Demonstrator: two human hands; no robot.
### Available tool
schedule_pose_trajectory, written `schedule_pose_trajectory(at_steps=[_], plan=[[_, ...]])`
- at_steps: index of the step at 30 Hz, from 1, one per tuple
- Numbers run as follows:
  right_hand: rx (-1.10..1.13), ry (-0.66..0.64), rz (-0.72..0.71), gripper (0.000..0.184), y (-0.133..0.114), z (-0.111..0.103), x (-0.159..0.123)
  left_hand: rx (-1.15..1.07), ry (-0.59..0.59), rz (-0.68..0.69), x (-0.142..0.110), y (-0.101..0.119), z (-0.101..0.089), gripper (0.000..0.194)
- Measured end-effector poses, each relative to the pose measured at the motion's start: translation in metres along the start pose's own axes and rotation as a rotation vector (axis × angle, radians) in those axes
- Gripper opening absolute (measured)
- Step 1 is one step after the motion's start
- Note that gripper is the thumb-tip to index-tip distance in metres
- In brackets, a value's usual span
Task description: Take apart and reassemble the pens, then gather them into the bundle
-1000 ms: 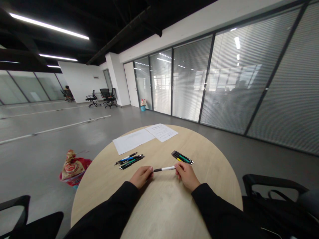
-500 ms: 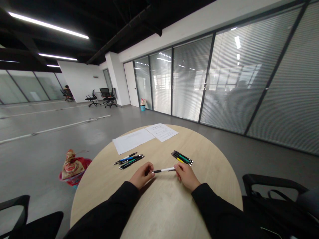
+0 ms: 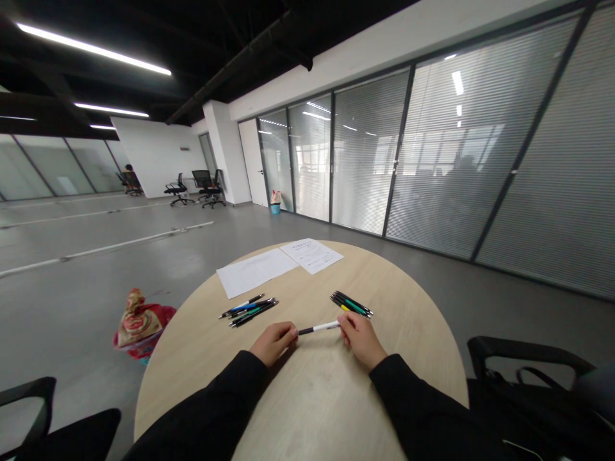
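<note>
Far left, black chair with armrest (image 3: 91, 435) at the lower corner, partly cut off. Next, knotted tan-and-red bag (image 3: 139, 324) beside the table, low by the floor. Round light-wood table (image 3: 307, 403) takes up the middle. On its left side, loose pile of slim black, blue, green and white pens (image 3: 252, 307), some overlapping; just beyond it, blank-looking white paper sheet (image 3: 257, 272). Left hand (image 3: 273, 344), black sleeve, thumb and fingers pinching the dark end of a slim white pen with dark grip section (image 3: 325, 326). Pen lies crosswise between both hands, over the near-middle of the table; cannot tell if it touches the wood. Behind, printed white paper sheet (image 3: 312, 255), meeting the blank one. Then neater bunch of black, green and yellow pens (image 3: 353, 304), just beyond the right hand (image 3: 361, 340), black sleeve, fingers pinching the pen's white end. Far right, black chair with looped armrest (image 3: 528, 352).
</note>
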State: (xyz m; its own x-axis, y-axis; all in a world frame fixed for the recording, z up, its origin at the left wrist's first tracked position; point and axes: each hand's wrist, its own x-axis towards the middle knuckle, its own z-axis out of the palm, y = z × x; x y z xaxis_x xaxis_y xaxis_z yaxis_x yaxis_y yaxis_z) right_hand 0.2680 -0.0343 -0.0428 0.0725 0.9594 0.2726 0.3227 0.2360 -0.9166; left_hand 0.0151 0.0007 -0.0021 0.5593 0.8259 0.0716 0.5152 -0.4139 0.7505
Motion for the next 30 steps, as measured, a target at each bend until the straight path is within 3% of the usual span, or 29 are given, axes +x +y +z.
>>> schedule_pose_trajectory(at_steps=[9,13,21,30], plan=[[-0.005,-0.049,0.026,0.039,-0.0016,0.0005,-0.0004,-0.044,0.057,0.004,0.001,-0.0064,0.0027,0.023],[-0.003,-0.042,0.026,0.039,-0.0032,0.0009,-0.0007,-0.029,0.065,-0.002,0.0005,-0.004,0.0025,0.026],[0.021,-0.012,0.009,0.038,-0.0082,-0.0008,-0.0019,-0.042,0.011,-0.015,-0.0006,0.0009,0.0002,0.052],[-0.019,-0.012,0.0,0.039,-0.0054,-0.0007,-0.0012,-0.062,0.026,-0.01,0.0011,-0.0053,0.0006,0.036]])
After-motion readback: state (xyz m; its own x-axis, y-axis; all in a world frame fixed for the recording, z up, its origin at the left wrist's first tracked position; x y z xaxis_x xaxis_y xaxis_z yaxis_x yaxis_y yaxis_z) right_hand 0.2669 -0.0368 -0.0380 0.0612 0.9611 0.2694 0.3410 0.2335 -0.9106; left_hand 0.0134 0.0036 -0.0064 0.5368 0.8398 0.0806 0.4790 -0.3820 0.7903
